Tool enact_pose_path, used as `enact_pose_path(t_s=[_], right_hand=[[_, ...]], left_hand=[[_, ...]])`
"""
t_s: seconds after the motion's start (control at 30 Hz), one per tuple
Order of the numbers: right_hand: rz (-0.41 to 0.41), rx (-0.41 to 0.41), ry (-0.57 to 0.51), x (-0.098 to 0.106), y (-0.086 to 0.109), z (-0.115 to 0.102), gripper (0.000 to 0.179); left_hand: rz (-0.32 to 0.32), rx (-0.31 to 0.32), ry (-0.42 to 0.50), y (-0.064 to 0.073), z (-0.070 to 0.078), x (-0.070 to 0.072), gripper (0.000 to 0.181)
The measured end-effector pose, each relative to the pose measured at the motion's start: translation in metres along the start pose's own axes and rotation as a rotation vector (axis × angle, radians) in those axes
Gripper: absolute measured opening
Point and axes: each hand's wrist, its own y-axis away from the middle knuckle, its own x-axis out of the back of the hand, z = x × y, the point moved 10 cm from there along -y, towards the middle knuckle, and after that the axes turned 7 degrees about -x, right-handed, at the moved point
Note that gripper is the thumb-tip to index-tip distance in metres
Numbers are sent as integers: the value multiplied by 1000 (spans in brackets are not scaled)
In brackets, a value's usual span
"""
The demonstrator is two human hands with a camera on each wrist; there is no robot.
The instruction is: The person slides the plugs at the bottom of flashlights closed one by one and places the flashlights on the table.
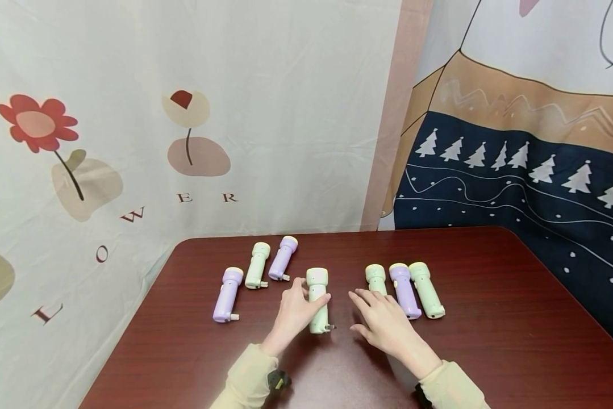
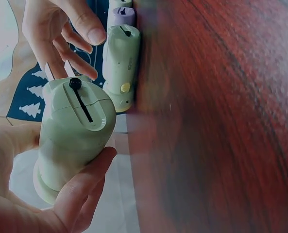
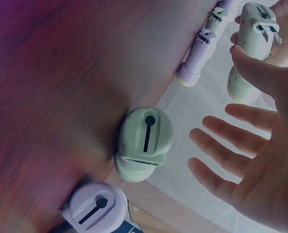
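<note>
My left hand (image 1: pixel 295 311) grips a pale green flashlight (image 1: pixel 317 291) round its barrel, thumb on one side and fingers on the other. Its lamp head points away. Two metal plug prongs (image 2: pixel 68 69) stick out at the tail end, beside a dark slot in the left wrist view. My right hand (image 1: pixel 388 325) hovers to the right with its fingers spread and holds nothing. In the head view it partly covers another green flashlight (image 1: pixel 375 274). The right wrist view shows that flashlight's slotted tail (image 3: pixel 144 138) below the fingers.
Right of centre lie a purple flashlight (image 1: pixel 404 291) and a green flashlight (image 1: pixel 428 291). On the left, two purple flashlights (image 1: pixel 227 296) and a green flashlight (image 1: pixel 257 267) lie with plugs out. The dark red table (image 1: pixel 158 352) meets printed curtains (image 1: pixel 296 142) behind.
</note>
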Motion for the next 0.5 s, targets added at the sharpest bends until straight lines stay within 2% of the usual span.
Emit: enact_pose_path(t_s=[0.23, 0.5], right_hand=[[60, 53, 4, 3, 0, -8, 64], [66, 67, 13, 1, 1, -13, 63]], left_hand=[[2, -4, 24, 0, 2, -3, 55], [5, -13, 77, 0, 5, -6, 56]])
